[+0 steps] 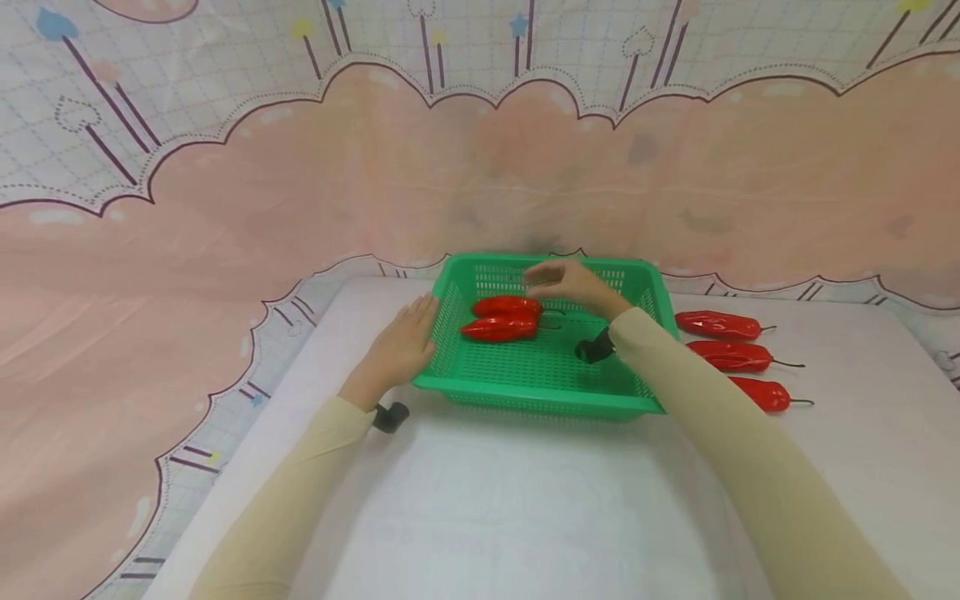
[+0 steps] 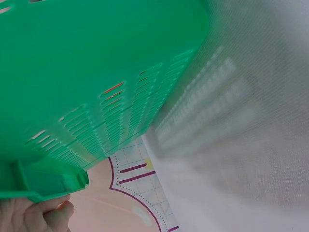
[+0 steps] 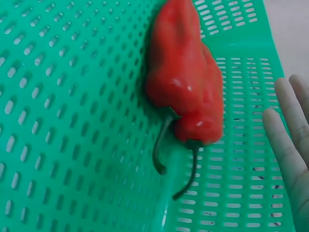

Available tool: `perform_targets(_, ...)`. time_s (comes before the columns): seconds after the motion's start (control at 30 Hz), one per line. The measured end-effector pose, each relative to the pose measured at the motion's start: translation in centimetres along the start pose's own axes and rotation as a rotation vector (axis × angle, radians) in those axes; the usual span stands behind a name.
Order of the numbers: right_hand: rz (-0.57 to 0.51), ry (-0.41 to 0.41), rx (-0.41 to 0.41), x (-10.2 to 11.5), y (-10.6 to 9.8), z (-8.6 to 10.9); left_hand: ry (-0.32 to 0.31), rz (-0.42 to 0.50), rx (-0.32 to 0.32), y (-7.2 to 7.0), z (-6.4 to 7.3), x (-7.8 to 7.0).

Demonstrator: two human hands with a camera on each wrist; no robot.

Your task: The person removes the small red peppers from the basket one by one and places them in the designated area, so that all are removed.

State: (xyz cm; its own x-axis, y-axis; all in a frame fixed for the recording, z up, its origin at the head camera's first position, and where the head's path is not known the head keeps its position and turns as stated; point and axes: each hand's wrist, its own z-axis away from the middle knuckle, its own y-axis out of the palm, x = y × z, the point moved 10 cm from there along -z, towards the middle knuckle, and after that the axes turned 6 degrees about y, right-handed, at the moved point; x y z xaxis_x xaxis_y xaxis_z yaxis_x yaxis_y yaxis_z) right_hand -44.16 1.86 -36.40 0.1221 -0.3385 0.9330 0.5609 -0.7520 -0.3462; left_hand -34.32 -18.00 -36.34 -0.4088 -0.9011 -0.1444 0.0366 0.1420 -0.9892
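Note:
Two red peppers (image 1: 501, 327) with thin green stems lie side by side in the left part of a green plastic basket (image 1: 536, 403). Above the basket, just right of these peppers, hovers my right hand (image 1: 573, 282) with nothing in its fingers. The right wrist view shows the pair of peppers (image 3: 181, 72) close up, with relaxed fingers (image 3: 289, 140) apart from them at the right. At the basket's left rim rests my left hand (image 1: 401, 342), its fingers along the edge. In the left wrist view, the fingers (image 2: 43, 215) appear at the rim's underside.
Three more red peppers (image 1: 731, 356) lie in a column on the white table (image 1: 540, 508), right of the basket and partly behind my right sleeve (image 1: 690, 392). A patterned pink cloth (image 1: 480, 183) hangs behind the table and down its left side.

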Motion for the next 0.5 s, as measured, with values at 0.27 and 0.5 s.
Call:
perform_targets(0.27, -0.015, 0.036, 0.024, -1.4, 1.1, -0.3, 0.004, -0.004, 0.0, 0.0, 0.0, -0.2)
perform_targets(0.5, -0.015, 0.055, 0.018, -2.2, 1.4, -0.5, 0.008, 0.002, -0.003, -0.4, 0.2, -0.4)
